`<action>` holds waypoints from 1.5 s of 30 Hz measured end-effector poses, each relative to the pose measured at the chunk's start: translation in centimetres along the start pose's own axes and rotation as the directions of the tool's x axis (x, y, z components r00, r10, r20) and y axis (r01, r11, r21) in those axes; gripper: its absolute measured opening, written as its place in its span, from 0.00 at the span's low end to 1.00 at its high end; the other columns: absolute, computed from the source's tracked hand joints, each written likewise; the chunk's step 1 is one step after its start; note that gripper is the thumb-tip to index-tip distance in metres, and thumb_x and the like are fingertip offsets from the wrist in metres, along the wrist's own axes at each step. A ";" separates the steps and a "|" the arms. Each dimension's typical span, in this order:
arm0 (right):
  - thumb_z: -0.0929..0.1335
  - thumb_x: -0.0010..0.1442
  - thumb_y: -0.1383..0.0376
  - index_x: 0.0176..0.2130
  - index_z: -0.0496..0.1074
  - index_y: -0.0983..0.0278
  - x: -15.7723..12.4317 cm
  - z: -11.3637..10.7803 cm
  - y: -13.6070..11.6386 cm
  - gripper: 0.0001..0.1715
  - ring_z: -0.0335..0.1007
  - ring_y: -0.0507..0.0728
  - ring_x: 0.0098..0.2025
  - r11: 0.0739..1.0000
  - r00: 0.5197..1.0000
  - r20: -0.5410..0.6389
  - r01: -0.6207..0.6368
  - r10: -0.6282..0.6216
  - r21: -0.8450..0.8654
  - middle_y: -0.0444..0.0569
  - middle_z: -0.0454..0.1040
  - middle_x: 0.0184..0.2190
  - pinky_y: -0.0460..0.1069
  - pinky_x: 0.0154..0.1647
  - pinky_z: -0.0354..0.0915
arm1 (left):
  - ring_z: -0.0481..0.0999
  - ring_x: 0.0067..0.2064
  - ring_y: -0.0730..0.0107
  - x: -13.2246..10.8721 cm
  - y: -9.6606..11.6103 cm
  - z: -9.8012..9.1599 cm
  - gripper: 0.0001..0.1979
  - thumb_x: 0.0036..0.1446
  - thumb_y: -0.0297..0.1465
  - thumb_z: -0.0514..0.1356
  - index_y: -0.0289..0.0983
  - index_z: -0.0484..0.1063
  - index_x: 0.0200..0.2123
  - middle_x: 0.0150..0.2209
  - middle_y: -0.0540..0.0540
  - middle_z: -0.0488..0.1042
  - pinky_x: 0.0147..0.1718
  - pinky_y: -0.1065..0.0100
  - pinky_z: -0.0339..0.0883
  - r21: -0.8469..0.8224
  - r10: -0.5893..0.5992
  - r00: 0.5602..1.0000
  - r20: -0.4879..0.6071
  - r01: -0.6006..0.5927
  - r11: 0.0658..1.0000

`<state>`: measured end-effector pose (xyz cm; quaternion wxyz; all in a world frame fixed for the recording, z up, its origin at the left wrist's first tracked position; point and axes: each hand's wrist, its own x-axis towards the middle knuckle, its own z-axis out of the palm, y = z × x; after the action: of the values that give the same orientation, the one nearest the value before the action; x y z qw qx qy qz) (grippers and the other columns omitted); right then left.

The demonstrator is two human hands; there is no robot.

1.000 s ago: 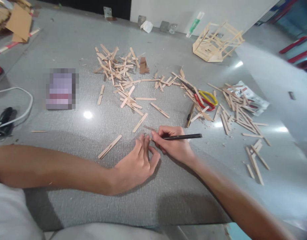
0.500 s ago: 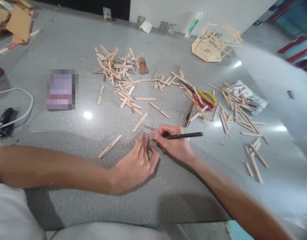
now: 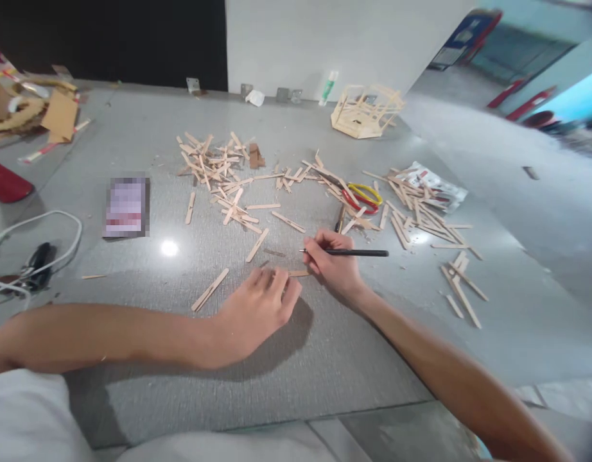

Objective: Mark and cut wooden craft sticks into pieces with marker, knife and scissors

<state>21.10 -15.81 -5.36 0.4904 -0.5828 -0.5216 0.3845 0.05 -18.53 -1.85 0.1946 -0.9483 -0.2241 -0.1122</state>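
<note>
My right hand point(image 3: 333, 264) grips a thin black pen point(image 3: 358, 253), tip pointing left above the grey table point(image 3: 296, 359). My left hand point(image 3: 257, 308) is curled, fingertips pressing a small wooden craft stick point(image 3: 296, 273) flat on the table just left of the right hand. A longer loose stick point(image 3: 210, 289) lies to the left of my left hand, and another point(image 3: 257, 244) lies beyond it.
Heaps of wooden sticks point(image 3: 219, 170) spread across the middle and right point(image 3: 421, 218). Red and yellow scissors point(image 3: 363, 194) lie among them. A stick-built frame point(image 3: 366, 110) stands at the back. A blurred card point(image 3: 126, 206), white cable point(image 3: 40, 221) and cardboard scraps point(image 3: 36, 109) lie left.
The camera tilted up, showing more of the wall. My right hand lifted the pen away from the stick and shifted slightly right; my left hand stays on the stick.
</note>
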 end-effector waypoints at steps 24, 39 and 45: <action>0.73 0.61 0.48 0.21 0.62 0.60 0.6 0.0 0.9 0.28 0.55 0.47 0.14 0.999 0.999 0.035 0.023 -0.022 -0.033 0.41 0.70 0.15 0.44 0.15 0.53 | 0.79 0.49 0.53 3.3 -8.4 3.6 0.32 0.64 0.18 0.53 0.31 0.54 0.71 0.52 0.31 0.76 0.50 0.52 0.71 -0.306 -0.230 0.967 0.111 0.254 0.918; 0.72 0.64 0.57 0.23 0.64 0.61 0.4 -0.2 1.5 0.23 0.57 0.47 0.16 0.996 0.995 0.073 0.075 -0.071 -0.058 0.39 0.68 0.16 0.44 0.18 0.53 | 0.22 0.75 0.27 2.7 -7.0 3.5 0.60 0.46 0.12 0.65 0.40 0.39 0.77 0.78 0.33 0.30 0.68 0.26 0.45 -0.167 -0.013 0.974 0.225 0.052 0.985; 0.72 0.64 0.54 0.23 0.65 0.61 0.4 -0.5 1.9 0.23 0.58 0.48 0.18 0.980 0.989 0.091 0.132 -0.119 -0.147 0.40 0.68 0.17 0.45 0.19 0.54 | 0.23 0.75 0.28 2.9 -6.9 3.6 0.61 0.47 0.17 0.70 0.40 0.39 0.77 0.78 0.35 0.30 0.69 0.25 0.41 -0.135 -0.008 0.965 0.262 0.045 0.990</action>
<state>22.05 -15.41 -7.06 0.4458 -0.5683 -0.6048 0.3352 -0.18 -10.22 -2.05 0.0949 -0.9630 -0.2521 -0.0043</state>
